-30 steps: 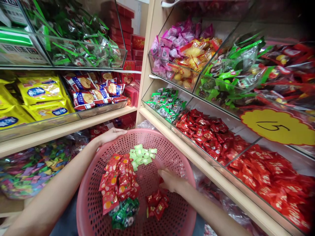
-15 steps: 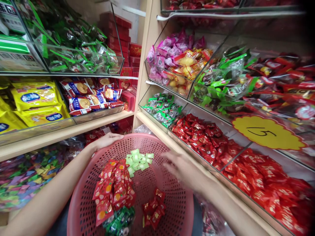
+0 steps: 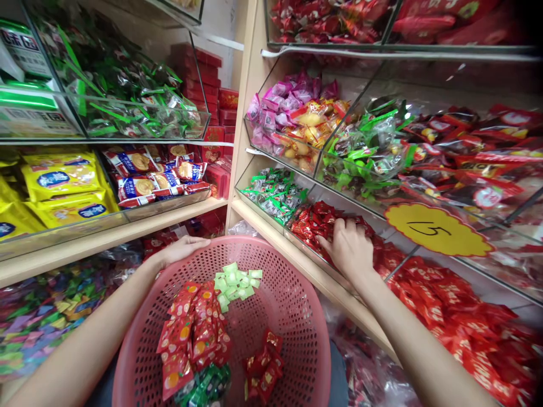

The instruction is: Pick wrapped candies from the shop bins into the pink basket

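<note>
My left hand (image 3: 180, 249) grips the far rim of a round pink perforated basket (image 3: 292, 305) held in front of me. Inside the basket lie a heap of red-and-orange packets (image 3: 190, 333), a cluster of pale green sweets (image 3: 235, 280), a few dark red wrapped sweets (image 3: 263, 364) and some green wrapped ones (image 3: 207, 387). My right hand (image 3: 348, 246) reaches into a clear shelf bin of red wrapped candies (image 3: 318, 220). Its fingers curl down into the pile, closed around some of them.
Clear bins on the right hold green-and-silver sweets (image 3: 274, 189), pink and yellow packets (image 3: 292, 121), green-trimmed packs (image 3: 365, 150) and more red candies (image 3: 449, 294). A yellow price tag (image 3: 436, 230) marks the bin front. On the left, shelves carry yellow bags (image 3: 63, 186) and biscuit packs (image 3: 156, 175).
My right hand has left the basket, where it lay by the dark red sweets, and moved up and right into the bin of red candies. My left hand stays on the rim.
</note>
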Demonstrator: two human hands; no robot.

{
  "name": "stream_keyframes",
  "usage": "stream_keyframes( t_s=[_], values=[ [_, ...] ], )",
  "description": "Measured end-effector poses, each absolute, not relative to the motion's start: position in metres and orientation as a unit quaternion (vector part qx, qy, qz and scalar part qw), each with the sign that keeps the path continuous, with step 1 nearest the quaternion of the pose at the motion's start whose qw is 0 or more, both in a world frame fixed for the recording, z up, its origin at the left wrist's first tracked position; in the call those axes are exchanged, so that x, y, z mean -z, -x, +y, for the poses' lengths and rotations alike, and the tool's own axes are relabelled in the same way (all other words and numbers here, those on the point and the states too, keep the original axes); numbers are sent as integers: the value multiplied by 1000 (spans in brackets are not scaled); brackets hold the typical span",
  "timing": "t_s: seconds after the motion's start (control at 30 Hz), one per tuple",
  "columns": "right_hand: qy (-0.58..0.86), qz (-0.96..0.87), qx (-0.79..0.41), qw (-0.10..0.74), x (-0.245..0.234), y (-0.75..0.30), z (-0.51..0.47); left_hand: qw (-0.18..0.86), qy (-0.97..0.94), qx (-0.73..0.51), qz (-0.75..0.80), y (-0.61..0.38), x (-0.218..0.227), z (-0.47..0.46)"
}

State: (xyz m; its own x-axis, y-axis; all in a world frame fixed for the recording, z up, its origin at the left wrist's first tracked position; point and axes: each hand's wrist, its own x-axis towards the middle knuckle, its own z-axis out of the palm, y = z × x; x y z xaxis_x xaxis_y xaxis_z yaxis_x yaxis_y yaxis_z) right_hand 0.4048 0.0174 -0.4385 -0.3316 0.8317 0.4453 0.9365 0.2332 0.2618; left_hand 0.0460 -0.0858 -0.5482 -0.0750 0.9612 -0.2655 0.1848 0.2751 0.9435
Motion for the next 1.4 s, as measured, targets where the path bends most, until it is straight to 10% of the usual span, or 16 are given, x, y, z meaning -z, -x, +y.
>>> stream_keyframes(
  t_s=[0.6, 1.1, 1.4],
  values=[
    [577, -802, 133, 82, 441, -418, 10, 517, -447, -401, 611, -41, 555, -85],
    [429, -871, 15, 238, 409, -415, -54, 510, -436, -390, 631, -45, 551, -84],
    [315, -909, -259, 82, 499, -390, -78, 462, -456, -371, 664, -42, 554, -82]
  ],
)
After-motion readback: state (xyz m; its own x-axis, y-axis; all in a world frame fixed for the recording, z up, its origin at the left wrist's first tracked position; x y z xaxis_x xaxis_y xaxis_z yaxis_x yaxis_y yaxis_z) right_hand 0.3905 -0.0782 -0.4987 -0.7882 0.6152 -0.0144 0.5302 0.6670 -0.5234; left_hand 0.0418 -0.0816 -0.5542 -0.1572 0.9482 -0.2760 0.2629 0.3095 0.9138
